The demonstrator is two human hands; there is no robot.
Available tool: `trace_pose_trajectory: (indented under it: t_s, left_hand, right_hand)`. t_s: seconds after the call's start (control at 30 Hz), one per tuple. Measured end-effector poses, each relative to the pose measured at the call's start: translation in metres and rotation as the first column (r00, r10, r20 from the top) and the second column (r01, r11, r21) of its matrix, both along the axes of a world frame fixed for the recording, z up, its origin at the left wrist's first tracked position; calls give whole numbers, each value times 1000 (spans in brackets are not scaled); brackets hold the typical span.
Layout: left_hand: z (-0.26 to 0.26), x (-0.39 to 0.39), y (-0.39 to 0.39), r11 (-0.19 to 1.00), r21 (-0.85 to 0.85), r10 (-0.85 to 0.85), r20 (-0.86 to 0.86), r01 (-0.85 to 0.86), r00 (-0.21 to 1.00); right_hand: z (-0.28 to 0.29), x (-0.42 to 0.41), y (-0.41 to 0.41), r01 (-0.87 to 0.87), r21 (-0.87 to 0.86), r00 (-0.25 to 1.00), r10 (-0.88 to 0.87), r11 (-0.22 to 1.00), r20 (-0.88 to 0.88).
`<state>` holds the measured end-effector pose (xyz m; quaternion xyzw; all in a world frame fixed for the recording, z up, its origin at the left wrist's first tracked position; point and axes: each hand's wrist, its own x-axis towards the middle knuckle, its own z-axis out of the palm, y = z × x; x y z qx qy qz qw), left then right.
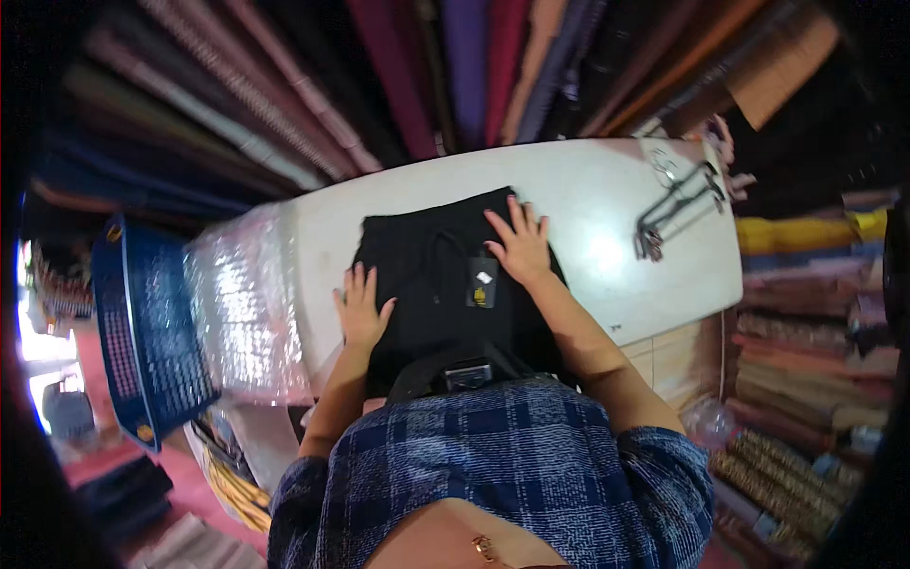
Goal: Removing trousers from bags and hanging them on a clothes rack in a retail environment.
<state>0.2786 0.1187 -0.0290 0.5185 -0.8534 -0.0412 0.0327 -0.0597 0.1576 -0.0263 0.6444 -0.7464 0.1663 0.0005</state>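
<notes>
A pair of black drawstring trousers or shorts (pixel 412 320) lies flat on a white table (pixel 426 171), its waistband towards the far side. A dark hang tag (pixel 481 284) with a small white sticker rests on the cloth near the drawstring. My left hand (pixel 362 306) is spread over the garment's left edge, fingers apart. Across the upper right of the waist, my right hand (pixel 522 242) lies flat with its fingers spread. Both hands press on the fabric without gripping it. My body hides the garment's near end.
Clear plastic packaging (pixel 245 306) covers the table's left end, beside a blue plastic basket (pixel 153 327). Dark hangers (pixel 672 206) lie at the table's right. Fabric rolls (pixel 466 71) stand along the back; folded cloth stacks (pixel 789 327) fill the right side.
</notes>
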Motion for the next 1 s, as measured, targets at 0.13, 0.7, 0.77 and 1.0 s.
trace_pose_trajectory:
  t_s: [0.13,0.7,0.77,1.0]
  left_hand:
    - [1,-1,-1,999,46,6,7,-6,1000]
    - [1,-2,-1,999,39,10,-4,-10,1000]
    - [1,-2,-1,1000,26,7,-7,-7,1000]
    - [-1,-1,-1,1000,26,15,1,-15,1000]
  right_hand:
    - [-1,-51,5,230,-280,900,-94,932,425]
    - [18,-275,72,940,153,296,-951,306,88]
    - [18,-273,74,943,158,278,-955,291,105]
    - [14,-269,86,956,164,234,-970,243,72]
